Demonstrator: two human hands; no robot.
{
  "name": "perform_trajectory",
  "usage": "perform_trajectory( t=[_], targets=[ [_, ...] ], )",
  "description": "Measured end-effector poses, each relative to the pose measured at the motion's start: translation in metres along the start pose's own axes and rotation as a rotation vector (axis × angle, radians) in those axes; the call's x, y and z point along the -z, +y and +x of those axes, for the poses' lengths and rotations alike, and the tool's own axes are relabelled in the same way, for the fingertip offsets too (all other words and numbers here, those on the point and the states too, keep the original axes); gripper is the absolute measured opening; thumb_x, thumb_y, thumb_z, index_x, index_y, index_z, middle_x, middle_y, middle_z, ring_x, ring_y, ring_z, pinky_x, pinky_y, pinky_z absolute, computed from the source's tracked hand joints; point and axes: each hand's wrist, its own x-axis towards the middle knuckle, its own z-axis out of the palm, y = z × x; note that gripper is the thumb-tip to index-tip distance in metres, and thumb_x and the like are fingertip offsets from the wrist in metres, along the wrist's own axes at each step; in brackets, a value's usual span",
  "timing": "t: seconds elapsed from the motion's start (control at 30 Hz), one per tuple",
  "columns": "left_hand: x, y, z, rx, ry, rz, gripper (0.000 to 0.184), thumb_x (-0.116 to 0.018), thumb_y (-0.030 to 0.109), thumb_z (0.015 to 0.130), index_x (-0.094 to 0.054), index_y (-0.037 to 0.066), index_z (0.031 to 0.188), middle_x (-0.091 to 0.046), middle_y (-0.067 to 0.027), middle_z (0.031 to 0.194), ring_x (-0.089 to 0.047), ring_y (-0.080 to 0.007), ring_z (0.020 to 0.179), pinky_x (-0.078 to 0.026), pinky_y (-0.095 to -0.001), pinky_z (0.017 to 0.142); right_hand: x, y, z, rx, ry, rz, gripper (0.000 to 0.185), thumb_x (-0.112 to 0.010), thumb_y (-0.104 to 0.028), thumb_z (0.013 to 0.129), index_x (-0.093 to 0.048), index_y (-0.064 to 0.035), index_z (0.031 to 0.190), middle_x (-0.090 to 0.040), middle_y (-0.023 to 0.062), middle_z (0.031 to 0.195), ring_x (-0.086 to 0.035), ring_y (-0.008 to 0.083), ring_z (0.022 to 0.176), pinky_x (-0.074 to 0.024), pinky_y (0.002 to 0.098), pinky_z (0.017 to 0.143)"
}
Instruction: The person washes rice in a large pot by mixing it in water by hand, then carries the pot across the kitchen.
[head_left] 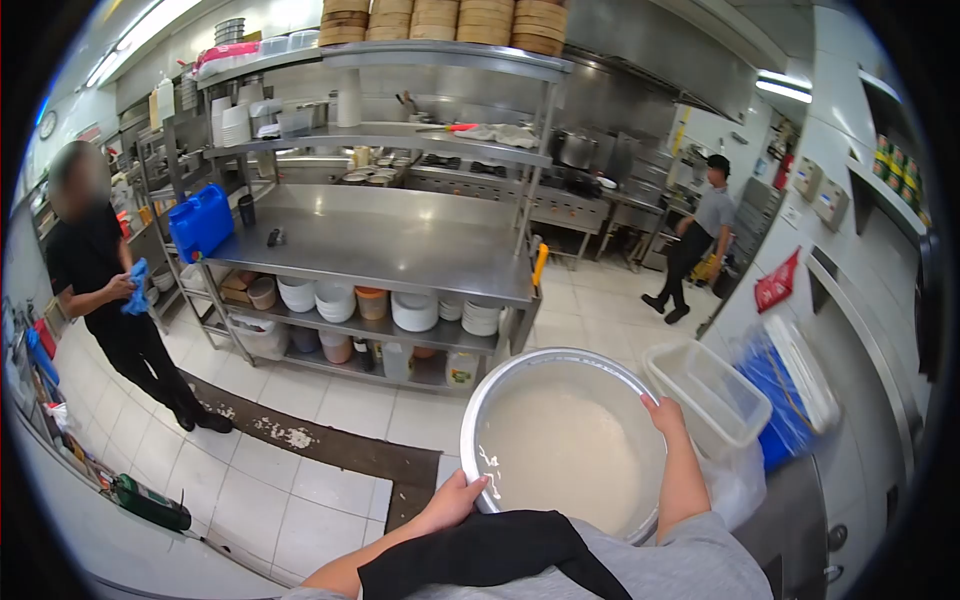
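Close to my body is a large round metal pot (572,354), with a pale, cloudy content (565,450) filling its lower part. I cannot tell whether that is only liquid or has grains beneath. White bits cling to the inner wall on the left. My left hand (457,500) grips the pot's rim at the lower left, thumb on top. On the right side, my right hand (664,414) is closed round the rim with its thumb over the edge. Fingers under the rim are hidden on both hands.
A steel table (370,240) with stacked bowls below stands ahead. Right of the pot sits a clear plastic tub (705,395). A dark floor mat (350,440) carries white spills. One person (110,280) stands left holding a blue cloth; another (700,230) is at the far right.
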Motion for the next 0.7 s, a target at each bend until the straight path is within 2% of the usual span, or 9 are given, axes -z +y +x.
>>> perform_trajectory(
  t=[0.1, 0.17, 0.27, 0.37, 0.4, 0.43, 0.5, 0.7],
  targets=[
    [0.021, 0.025, 0.028, 0.024, 0.051, -0.053, 0.037, -0.051, 0.025, 0.096, -0.045, -0.004, 0.119, -0.06, -0.0108, 0.1, -0.057, -0.0151, 0.08, -0.049, -0.0306, 0.066, -0.016, -0.059, 0.072, 0.071, -0.05, 0.011, 0.07, -0.05, -0.064, 0.083, -0.064, 0.0028, 0.098, -0.064, 0.025, 0.098, -0.06, 0.0389, 0.095, -0.0472, 0.0451, 0.081],
    [0.038, 0.025, 0.057, -0.031, 0.073, -0.298, 0.037, -0.051, 0.022, 0.096, -0.042, -0.005, 0.121, -0.058, -0.0128, 0.107, -0.06, -0.0184, 0.087, -0.052, -0.0331, 0.072, -0.021, -0.096, 0.107, 0.108, -0.074, 0.0, 0.07, -0.049, -0.065, 0.083, -0.064, 0.0022, 0.097, -0.064, 0.0246, 0.098, -0.061, 0.0385, 0.095, -0.0474, 0.0451, 0.081],
    [0.065, 0.059, 0.085, -0.005, 0.125, -0.232, 0.038, -0.051, 0.02, 0.096, -0.04, -0.005, 0.122, -0.056, -0.0139, 0.11, -0.06, -0.0199, 0.09, -0.052, -0.0345, 0.075, -0.03, -0.161, 0.154, 0.122, -0.113, 0.009, 0.07, -0.048, -0.066, 0.083, -0.065, 0.001, 0.095, -0.065, 0.0232, 0.096, -0.061, 0.0374, 0.094, -0.0479, 0.0447, 0.08],
    [0.108, 0.063, 0.132, -0.043, 0.119, -0.203, 0.037, -0.051, 0.02, 0.096, -0.041, -0.005, 0.121, -0.056, -0.0144, 0.11, -0.06, -0.0202, 0.091, -0.052, -0.0344, 0.076, -0.053, -0.208, 0.198, 0.165, -0.109, -0.026, 0.07, -0.047, -0.067, 0.083, -0.065, -0.0005, 0.094, -0.065, 0.0213, 0.096, -0.062, 0.0365, 0.094, -0.0483, 0.0443, 0.08],
    [0.123, 0.081, 0.141, -0.008, 0.114, -0.054, 0.035, -0.05, 0.018, 0.096, -0.041, -0.005, 0.121, -0.056, -0.0156, 0.112, -0.06, -0.0219, 0.096, -0.052, -0.0351, 0.08, -0.059, -0.224, 0.212, 0.168, -0.108, -0.027, 0.07, -0.046, -0.068, 0.083, -0.065, -0.0006, 0.094, -0.065, 0.0209, 0.096, -0.062, 0.0364, 0.094, -0.0485, 0.0443, 0.08],
    [0.133, 0.099, 0.148, 0.001, 0.093, -0.044, 0.035, -0.05, 0.018, 0.096, -0.041, -0.005, 0.121, -0.056, -0.0156, 0.112, -0.06, -0.0219, 0.096, -0.052, -0.0351, 0.08, -0.064, -0.241, 0.225, 0.183, -0.101, -0.041, 0.072, -0.045, -0.068, 0.084, -0.065, -0.0001, 0.095, -0.065, 0.0209, 0.096, -0.062, 0.0366, 0.094, -0.0487, 0.0444, 0.079],
    [0.146, 0.131, 0.162, -0.069, 0.14, -0.201, 0.033, -0.049, 0.016, 0.096, -0.041, -0.005, 0.12, -0.056, -0.0164, 0.113, -0.059, -0.0229, 0.1, -0.052, -0.0358, 0.083, -0.065, -0.27, 0.248, 0.185, -0.092, -0.066, 0.073, -0.043, -0.068, 0.084, -0.064, 0.0004, 0.095, -0.065, 0.0209, 0.096, -0.062, 0.0368, 0.093, -0.0489, 0.0445, 0.079],
    [0.191, 0.179, 0.205, -0.084, 0.17, -0.205, 0.033, -0.046, 0.014, 0.097, -0.037, -0.006, 0.122, -0.054, -0.0179, 0.116, -0.059, -0.0251, 0.103, -0.051, -0.0373, 0.087, -0.077, -0.354, 0.31, 0.24, -0.109, 0.009, 0.078, -0.036, -0.069, 0.086, -0.062, 0.0022, 0.1, -0.065, 0.0215, 0.1, -0.061, 0.037, 0.096, -0.0482, 0.0452, 0.081]
  ],
)
